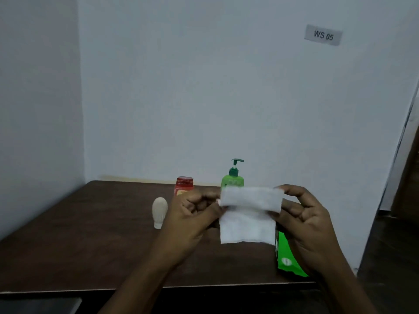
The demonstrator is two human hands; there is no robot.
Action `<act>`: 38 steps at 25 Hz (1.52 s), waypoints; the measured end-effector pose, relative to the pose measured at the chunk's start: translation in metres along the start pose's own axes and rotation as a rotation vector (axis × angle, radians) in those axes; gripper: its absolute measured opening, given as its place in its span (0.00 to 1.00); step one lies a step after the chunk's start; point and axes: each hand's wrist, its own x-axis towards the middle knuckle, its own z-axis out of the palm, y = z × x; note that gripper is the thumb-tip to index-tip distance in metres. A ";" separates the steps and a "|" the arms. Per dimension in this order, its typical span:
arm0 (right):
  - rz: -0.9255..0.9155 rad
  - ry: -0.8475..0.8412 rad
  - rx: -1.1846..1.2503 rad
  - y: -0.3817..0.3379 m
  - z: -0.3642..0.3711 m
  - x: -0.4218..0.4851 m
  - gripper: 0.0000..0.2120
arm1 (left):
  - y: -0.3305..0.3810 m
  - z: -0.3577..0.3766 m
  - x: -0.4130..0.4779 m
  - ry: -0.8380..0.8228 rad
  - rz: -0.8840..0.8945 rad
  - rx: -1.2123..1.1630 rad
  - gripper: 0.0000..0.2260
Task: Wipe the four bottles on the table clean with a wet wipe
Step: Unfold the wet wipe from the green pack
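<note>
**Numbered workstation in a plain room**

Reads as a set-up work or test station, office-like. Grey label [323, 35] printed "WS 05" is stuck high on a plain white wall [204, 87]. Dark brown wooden surface [79, 234] sits pushed into the room corner. Door frame [405, 137] at right edge, dark floor [390, 257] beside it. Exact room type can't be told.

Free room left of cream bottle [160, 211]
</note>
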 end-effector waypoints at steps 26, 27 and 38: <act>0.269 -0.189 0.338 0.052 -0.001 0.012 0.32 | 0.037 -0.009 0.029 -0.428 0.006 0.576 0.06; 0.290 -0.215 0.236 0.057 0.002 0.013 0.30 | 0.035 -0.010 0.037 -0.507 -0.015 0.657 0.06; 0.329 -0.095 -0.119 0.068 0.022 0.003 0.09 | -0.047 -0.017 0.014 -0.093 -0.599 -0.116 0.30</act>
